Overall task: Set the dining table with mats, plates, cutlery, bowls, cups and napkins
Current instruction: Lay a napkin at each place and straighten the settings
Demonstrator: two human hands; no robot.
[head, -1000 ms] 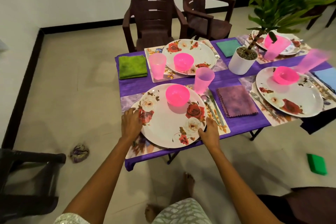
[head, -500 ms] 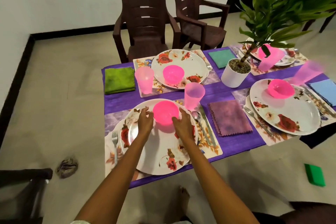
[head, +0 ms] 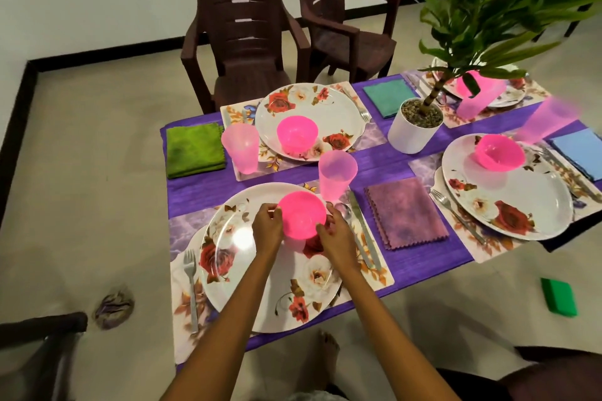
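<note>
Both the left hand and the right hand cup the pink bowl on the near floral plate, so an outward nudge could, I think, tip the pink cup standing just beyond the bowl.

Head camera looks down (forward) over table.

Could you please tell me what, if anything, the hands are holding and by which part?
Both hands hold the round pink plastic bowl on the nearest floral plate: left hand and right hand grip opposite sides of its wall.
</note>
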